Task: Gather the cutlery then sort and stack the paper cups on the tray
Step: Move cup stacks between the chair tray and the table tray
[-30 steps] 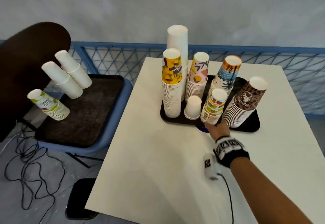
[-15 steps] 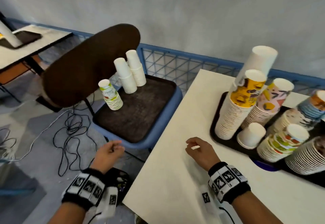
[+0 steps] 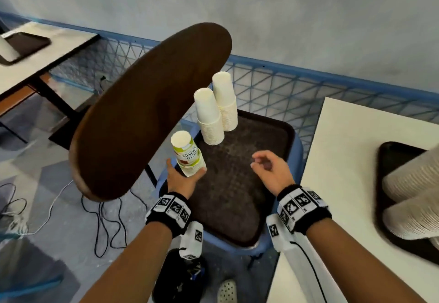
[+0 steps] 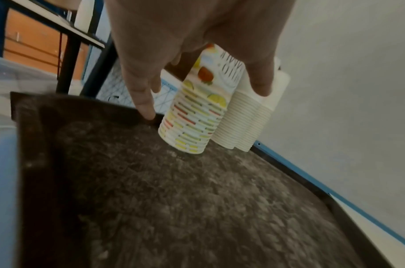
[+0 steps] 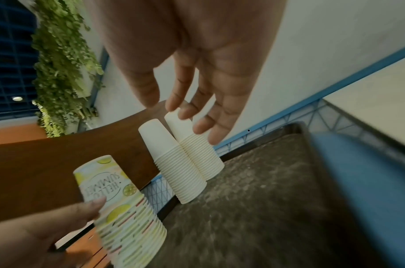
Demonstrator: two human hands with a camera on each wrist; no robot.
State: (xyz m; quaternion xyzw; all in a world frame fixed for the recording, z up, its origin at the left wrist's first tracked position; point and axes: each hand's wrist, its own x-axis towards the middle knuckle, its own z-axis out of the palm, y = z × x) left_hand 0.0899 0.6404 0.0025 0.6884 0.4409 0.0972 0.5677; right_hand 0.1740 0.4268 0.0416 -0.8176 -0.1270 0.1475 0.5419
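Note:
A stack of lemon-printed paper cups [image 3: 187,155] stands upside down at the left edge of a dark tray [image 3: 237,195] lying on a chair seat. My left hand [image 3: 186,166] closes round its lower part, thumb on one side, fingers on the other; the stack's base [image 4: 185,143] still touches the tray. Two taller stacks of plain white cups [image 3: 210,119] [image 3: 225,103] stand behind it. My right hand [image 3: 261,162] hovers over the tray with loosely curled fingers, holding nothing, its fingertips [image 5: 212,139] close in front of the white stacks [image 5: 173,163].
The brown chair back [image 3: 142,112] looms left of the cups. A white table [image 3: 344,160] at right carries another dark tray [image 3: 392,160] with tall cup stacks [image 3: 415,184]. Cables [image 3: 107,219] lie on the floor; a blue mesh rail [image 3: 285,84] runs behind.
My view swung left from the table tray to the chair. Both hands moved over the chair tray, and my left hand reached the printed stack and took hold of it.

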